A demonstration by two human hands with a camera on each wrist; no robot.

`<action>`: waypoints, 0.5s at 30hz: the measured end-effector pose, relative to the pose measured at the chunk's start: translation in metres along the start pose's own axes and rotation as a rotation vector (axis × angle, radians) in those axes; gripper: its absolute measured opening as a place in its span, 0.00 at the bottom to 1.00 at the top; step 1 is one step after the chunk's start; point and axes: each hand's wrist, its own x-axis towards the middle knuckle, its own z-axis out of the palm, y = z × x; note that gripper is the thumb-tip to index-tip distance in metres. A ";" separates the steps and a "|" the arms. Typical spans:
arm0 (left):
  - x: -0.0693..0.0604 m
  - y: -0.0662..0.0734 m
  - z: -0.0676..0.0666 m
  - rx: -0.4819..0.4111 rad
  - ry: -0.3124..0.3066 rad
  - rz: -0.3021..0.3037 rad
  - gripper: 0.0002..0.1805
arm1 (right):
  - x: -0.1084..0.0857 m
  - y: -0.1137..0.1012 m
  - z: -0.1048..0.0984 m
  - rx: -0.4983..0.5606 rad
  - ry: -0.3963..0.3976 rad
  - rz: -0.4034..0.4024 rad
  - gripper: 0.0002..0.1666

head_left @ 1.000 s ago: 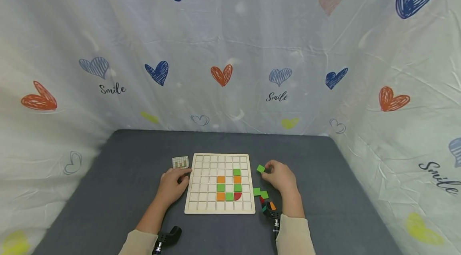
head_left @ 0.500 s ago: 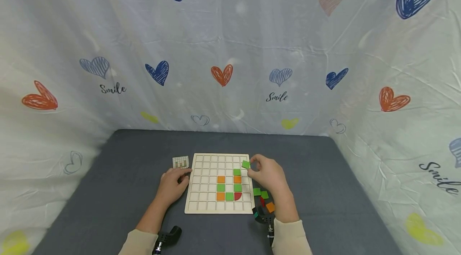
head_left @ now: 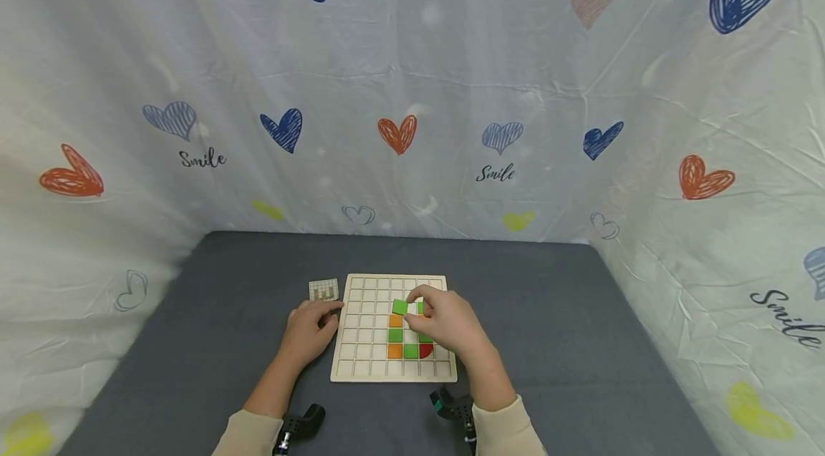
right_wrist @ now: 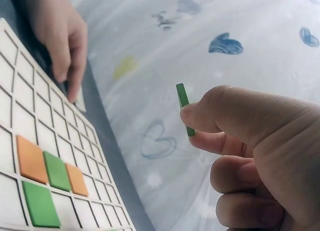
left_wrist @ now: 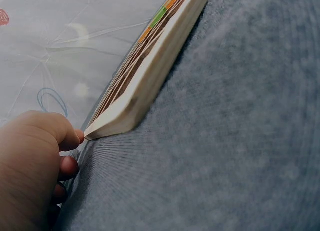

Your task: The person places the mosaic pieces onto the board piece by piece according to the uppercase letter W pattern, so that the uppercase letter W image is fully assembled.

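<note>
My right hand pinches a green square tile between thumb and forefinger, just above an orange tile on the gridded wooden board. In the right wrist view the pinched green tile is seen edge-on, off the board's surface, the other fingers curled. Green, orange and red pieces lie in the board's cells; the right hand partly covers some of them. My left hand rests at the board's left edge; a fingertip touches the board's corner in the left wrist view, with the hand holding nothing.
A small card with a grid pattern lies beside the board's upper left, above the left hand. The dark grey cloth covers the table, with a curtain printed with hearts behind. The right forearm hides the area where loose pieces lay.
My right hand has carried the green tile leftward from beside the board to over its middle columns. The left hand has stayed at the left edge.
</note>
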 end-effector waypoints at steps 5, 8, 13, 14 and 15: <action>0.000 0.001 -0.001 0.011 0.004 0.002 0.17 | 0.002 -0.004 0.014 -0.046 -0.046 -0.043 0.12; -0.001 0.001 -0.001 0.009 0.012 0.006 0.17 | 0.004 -0.006 0.025 -0.062 -0.085 -0.065 0.12; -0.002 0.002 -0.002 -0.007 0.026 0.015 0.17 | 0.006 -0.006 0.044 -0.098 -0.160 -0.061 0.11; -0.002 0.002 -0.002 -0.007 0.026 0.019 0.17 | 0.006 -0.006 0.047 -0.119 -0.168 -0.061 0.10; -0.002 0.002 -0.002 -0.009 0.026 0.021 0.17 | 0.006 -0.005 0.051 -0.139 -0.173 -0.061 0.10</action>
